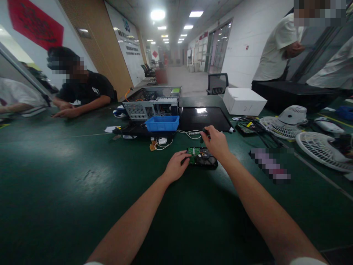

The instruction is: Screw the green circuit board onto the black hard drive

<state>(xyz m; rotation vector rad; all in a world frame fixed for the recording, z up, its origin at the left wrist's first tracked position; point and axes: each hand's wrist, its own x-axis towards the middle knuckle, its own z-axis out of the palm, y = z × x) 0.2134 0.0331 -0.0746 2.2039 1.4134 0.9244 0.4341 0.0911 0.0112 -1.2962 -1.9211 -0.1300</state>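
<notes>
A hard drive (208,161) lies on the green tabletop with its green circuit board facing up. My left hand (176,165) grips its left end, fingertips on the board's edge and the thumb along the near side. Above the drive, my right hand (216,141) is closed around the dark handle of a screwdriver (202,140). The screwdriver stands nearly upright, its shaft pointing down at the board. Whether its tip sits in a screw is too small to tell.
Beyond the drive are a blue tray (162,124), an opened computer case (151,105), a black panel (205,117) and a white cable (164,148). To the right are a white box (244,101), white fan parts (284,121) and a phone-like object (270,165). A person (82,86) sits at left.
</notes>
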